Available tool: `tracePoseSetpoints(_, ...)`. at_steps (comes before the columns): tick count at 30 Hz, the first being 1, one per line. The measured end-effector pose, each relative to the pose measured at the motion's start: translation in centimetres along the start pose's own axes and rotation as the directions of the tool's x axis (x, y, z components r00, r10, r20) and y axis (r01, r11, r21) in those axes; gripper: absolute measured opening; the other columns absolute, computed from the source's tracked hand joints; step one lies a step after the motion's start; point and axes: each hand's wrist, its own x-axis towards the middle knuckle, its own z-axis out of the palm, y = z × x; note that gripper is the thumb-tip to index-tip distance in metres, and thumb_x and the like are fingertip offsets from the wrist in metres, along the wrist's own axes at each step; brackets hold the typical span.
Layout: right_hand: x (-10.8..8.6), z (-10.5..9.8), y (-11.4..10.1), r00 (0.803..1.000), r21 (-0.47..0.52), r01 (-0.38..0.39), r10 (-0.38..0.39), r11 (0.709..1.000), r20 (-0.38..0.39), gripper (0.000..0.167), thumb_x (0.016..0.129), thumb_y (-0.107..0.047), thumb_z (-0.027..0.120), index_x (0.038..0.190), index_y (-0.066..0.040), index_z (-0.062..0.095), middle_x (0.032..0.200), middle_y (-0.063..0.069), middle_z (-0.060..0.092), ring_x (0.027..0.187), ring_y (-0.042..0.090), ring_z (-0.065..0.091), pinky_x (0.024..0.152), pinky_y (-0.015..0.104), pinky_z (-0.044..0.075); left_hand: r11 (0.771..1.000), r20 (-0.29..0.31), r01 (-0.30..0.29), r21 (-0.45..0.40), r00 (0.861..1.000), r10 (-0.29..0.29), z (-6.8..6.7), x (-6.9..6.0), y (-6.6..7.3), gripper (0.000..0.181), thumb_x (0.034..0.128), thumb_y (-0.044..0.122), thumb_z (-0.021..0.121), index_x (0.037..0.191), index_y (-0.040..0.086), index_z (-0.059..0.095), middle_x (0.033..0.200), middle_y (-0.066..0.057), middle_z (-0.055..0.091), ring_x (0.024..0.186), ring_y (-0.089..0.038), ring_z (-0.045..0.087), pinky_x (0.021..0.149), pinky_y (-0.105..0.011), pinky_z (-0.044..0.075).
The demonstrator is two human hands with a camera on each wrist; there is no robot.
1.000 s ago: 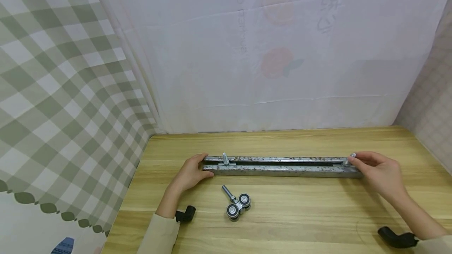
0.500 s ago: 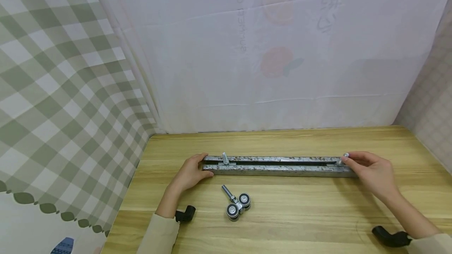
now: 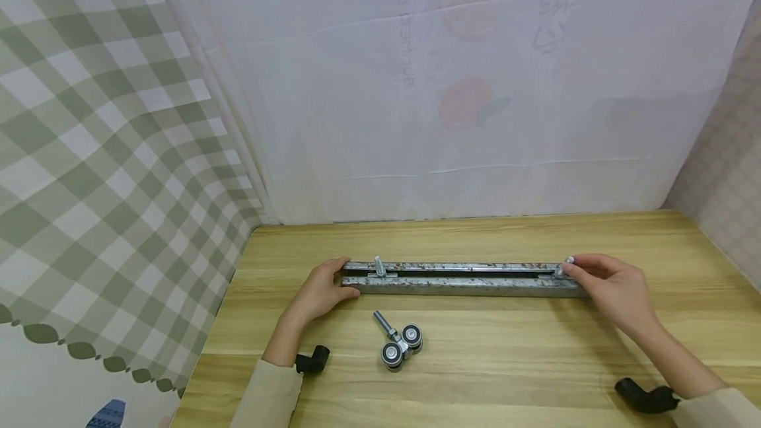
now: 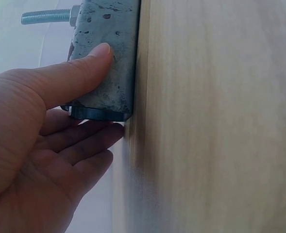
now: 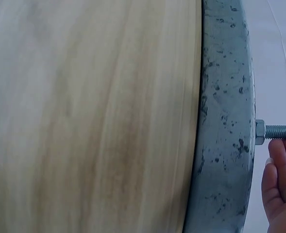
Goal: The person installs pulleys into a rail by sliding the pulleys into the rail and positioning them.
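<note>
Head view, lower middle: slotted steel channel rail (image 3: 470, 284) on the worktop (image 3: 505, 362), between left hand (image 3: 321, 290) and right hand (image 3: 618, 290). Clamped on the rail's left end with the left hand, thumb on the near side, fingertip on the far side. Pinching a threaded stud (image 5: 281, 131) toward the rail's right end with the right hand. Below, nearer the left hand: roller trolley (image 3: 401, 344).
</note>
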Motion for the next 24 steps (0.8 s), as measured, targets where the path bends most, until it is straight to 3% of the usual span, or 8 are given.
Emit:
tracePoseSetpoints(11, -0.1, 0.9, -0.5, 0.999, 0.027, -0.006, 0.005, 1.0, 0.041, 0.034, 0.096, -0.018, 0.079, 0.112, 0.011, 0.073, 0.088, -0.032, 0.067, 0.08, -0.015, 0.063, 0.065, 0.007, 0.052, 1.0, 0.008, -0.005, 0.002, 1.0, 0.005, 0.0, 0.1, 0.0, 0.078, 0.0867, 0.019, 0.089, 0.151, -0.005, 0.051, 0.15, -0.023, 0.055, 0.143, -0.04, 0.047, 0.121, -0.053, 0.037)
tracePoseSetpoints(24, -0.2, 2.1, -1.0, 0.999, 0.041, 0.007, -0.009, 0.999, 0.04, 0.028, 0.096, -0.013, 0.079, 0.113, 0.008, 0.074, 0.09, -0.029, 0.068, 0.081, -0.014, 0.063, 0.065, 0.008, 0.052, 1.0, 0.004, 0.011, -0.009, 1.0, -0.011, 0.1, 0.0, 0.0, 0.079, 0.0873, 0.02, 0.088, 0.152, -0.004, 0.05, 0.151, -0.023, 0.054, 0.144, -0.04, 0.046, 0.121, -0.054, 0.037)
